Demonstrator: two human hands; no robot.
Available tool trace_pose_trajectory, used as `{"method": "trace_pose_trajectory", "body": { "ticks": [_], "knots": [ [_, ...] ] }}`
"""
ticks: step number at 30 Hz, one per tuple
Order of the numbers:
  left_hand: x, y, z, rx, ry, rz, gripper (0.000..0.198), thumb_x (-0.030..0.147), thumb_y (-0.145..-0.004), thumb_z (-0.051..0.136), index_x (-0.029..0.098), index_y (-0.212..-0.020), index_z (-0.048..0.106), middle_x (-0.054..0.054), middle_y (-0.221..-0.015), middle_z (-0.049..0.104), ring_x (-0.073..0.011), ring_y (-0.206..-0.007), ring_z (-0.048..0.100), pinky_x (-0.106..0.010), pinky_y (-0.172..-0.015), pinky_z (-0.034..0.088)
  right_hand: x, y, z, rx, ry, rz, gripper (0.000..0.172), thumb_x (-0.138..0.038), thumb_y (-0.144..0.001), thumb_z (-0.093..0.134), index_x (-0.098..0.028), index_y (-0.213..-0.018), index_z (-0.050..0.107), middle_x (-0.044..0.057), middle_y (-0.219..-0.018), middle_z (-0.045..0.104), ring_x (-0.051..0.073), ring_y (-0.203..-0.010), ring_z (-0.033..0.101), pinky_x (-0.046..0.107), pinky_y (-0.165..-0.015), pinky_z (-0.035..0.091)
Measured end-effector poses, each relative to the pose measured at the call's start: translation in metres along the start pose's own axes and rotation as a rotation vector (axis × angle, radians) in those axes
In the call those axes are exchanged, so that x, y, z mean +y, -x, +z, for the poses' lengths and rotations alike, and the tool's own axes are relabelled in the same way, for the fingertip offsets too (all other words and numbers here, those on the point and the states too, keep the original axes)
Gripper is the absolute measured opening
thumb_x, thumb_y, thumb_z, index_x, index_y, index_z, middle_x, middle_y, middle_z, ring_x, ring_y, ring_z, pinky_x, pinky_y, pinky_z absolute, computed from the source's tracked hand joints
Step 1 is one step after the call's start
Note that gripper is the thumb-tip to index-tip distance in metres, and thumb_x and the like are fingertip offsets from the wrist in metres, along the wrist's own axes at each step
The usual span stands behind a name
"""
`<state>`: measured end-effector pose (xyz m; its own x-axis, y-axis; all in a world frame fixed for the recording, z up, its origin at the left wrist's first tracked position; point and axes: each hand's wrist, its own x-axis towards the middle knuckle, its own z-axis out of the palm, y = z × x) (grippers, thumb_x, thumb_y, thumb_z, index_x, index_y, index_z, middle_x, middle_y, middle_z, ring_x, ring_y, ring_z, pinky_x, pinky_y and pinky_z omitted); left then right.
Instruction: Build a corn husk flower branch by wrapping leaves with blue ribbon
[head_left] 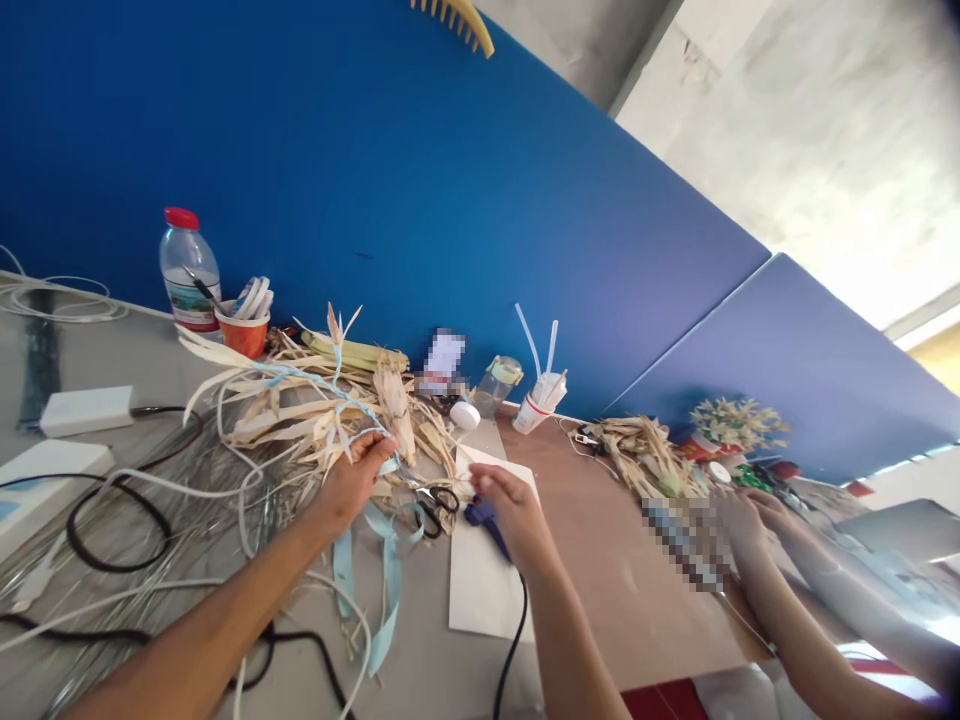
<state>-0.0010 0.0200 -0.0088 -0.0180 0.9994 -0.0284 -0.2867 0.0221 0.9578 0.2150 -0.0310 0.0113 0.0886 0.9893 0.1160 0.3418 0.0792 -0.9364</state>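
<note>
My left hand pinches the lower end of a stem wrapped in light blue tape. Pale dried corn-husk leaves and petals branch off that stem to the upper left. A loose light blue ribbon dangles below the hand. My right hand is closed, thumb against fingers, with a pale bit at the fingertips too small to name. Just beneath it a dark blue glue gun with a black cord lies on a white sheet. Black-handled scissors rest between the two hands.
Dried corn husks pile behind the left hand. Cables and thin wires cover the left. A bottle, orange cup, jar and white cup line the blue partition. Another person's hands work at right.
</note>
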Motion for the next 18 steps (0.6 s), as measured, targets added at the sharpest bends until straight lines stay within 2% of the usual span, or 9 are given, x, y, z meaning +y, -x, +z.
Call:
{"method": "trace_pose_trajectory", "body": {
  "ticks": [3, 7, 13, 18],
  "knots": [
    [0.009, 0.006, 0.002, -0.01, -0.003, -0.047, 0.029, 0.044, -0.061, 0.068, 0.019, -0.071, 0.057, 0.007, -0.06, 0.051, -0.0096, -0.053, 0.044, -0.02, -0.049, 0.034, -0.006, -0.012, 0.04, -0.2, -0.376, 0.143, 0.03, -0.037, -0.073, 0.065, -0.018, -0.095, 0.068, 0.005, -0.082, 0.067, 0.016, -0.076, 0.059, 0.03, -0.074, 0.042],
    [0.011, 0.006, 0.001, -0.037, 0.005, -0.042, 0.03, 0.045, -0.06, 0.068, 0.019, -0.069, 0.056, 0.006, -0.058, 0.052, -0.009, -0.05, 0.043, -0.02, -0.046, 0.033, -0.009, -0.021, 0.072, -0.389, -0.562, 0.165, 0.031, -0.042, -0.071, 0.069, -0.016, -0.088, 0.07, 0.003, -0.074, 0.067, 0.013, -0.07, 0.059, 0.027, -0.071, 0.042],
    [0.003, 0.002, -0.002, -0.127, 0.034, -0.023, 0.027, 0.044, -0.066, 0.066, 0.019, -0.071, 0.057, 0.006, -0.055, 0.053, -0.0099, -0.048, 0.047, -0.022, -0.047, 0.037, -0.017, -0.024, 0.08, -0.419, -0.683, 0.242, 0.028, -0.041, -0.064, 0.075, -0.015, -0.068, 0.066, 0.0, -0.059, 0.064, 0.008, -0.055, 0.054, 0.021, -0.059, 0.04],
    [0.003, 0.003, 0.0, -0.124, 0.026, -0.036, 0.028, 0.043, -0.063, 0.069, 0.018, -0.069, 0.057, 0.005, -0.057, 0.054, -0.0098, -0.048, 0.048, -0.022, -0.045, 0.038, -0.016, -0.021, 0.084, -0.398, -0.734, 0.295, 0.026, -0.037, -0.061, 0.077, -0.014, -0.063, 0.065, -0.002, -0.054, 0.06, 0.007, -0.049, 0.049, 0.02, -0.052, 0.036]
  ]
}}
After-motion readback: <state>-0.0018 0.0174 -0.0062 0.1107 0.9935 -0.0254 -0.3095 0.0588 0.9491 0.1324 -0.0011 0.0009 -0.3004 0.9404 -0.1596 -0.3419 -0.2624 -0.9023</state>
